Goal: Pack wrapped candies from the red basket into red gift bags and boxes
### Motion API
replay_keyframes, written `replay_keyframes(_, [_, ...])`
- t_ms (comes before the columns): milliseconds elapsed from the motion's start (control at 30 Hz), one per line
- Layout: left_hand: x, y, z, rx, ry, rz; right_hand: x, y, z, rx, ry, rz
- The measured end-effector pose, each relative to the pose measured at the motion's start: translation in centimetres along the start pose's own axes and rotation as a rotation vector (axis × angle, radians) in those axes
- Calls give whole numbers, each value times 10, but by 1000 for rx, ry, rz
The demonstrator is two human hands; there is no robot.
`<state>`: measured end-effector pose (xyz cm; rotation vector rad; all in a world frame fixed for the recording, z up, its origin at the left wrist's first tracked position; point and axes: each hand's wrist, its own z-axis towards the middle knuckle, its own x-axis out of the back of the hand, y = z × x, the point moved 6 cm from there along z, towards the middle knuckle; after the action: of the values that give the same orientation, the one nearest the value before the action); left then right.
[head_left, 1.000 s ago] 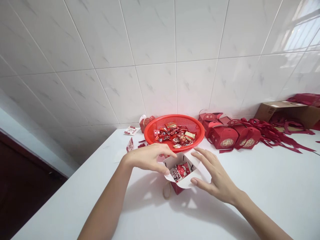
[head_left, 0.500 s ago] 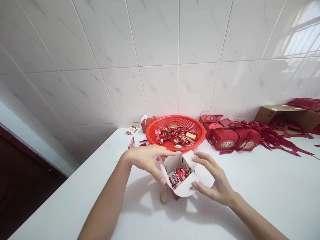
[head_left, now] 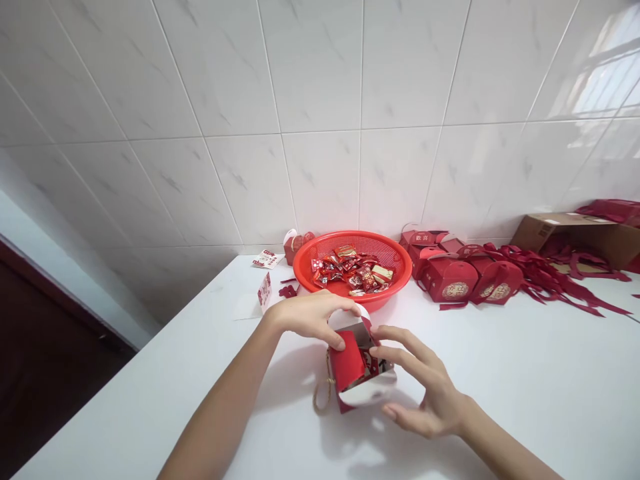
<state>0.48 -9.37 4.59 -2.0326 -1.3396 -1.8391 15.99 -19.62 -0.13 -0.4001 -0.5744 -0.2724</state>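
Observation:
A small red box with a white inside (head_left: 369, 392) stands on the table in front of me, wrapped sweets (head_left: 370, 364) showing in it. Its left flap (head_left: 347, 360) is folded inward over part of the opening. My left hand (head_left: 313, 319) grips the box's upper left, thumb on the red flap and fingers at the back flap. My right hand (head_left: 423, 380) is at the right side, its upper fingers touching the back and right edges, its thumb apart near the front flap. A twine loop (head_left: 323, 397) hangs at the box's left.
Behind the box sits a red plastic basket (head_left: 303, 267) of wrapped sweets. Closed red boxes (head_left: 447, 280), dark red ribbons (head_left: 545, 277) and a cardboard box (head_left: 555, 223) stand at the right. Printed cards (head_left: 265, 290) lie left of the basket, on the white table (head_left: 210, 380).
The left flap has been folded inward and now shows its red face. My left thumb has moved onto it, and my right hand's fingers have shifted left and down at the box.

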Motion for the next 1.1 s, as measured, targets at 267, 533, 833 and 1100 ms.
replay_keyframes(267, [-7, 6, 3, 59, 59, 28, -10, 7, -5, -44, 17, -73])
replay_keyframes(533, [-5, 21, 4, -62, 51, -81, -4, 19, -2, -232, 127, -119])
replay_keyframes(833, [-17, 19, 4, -3, -59, 36, -2, 40, -7, -418, 117, -165])
replay_keyframes(1100, [-25, 18, 9, 81, -88, 48, -9, 47, -9, -521, -82, -124])
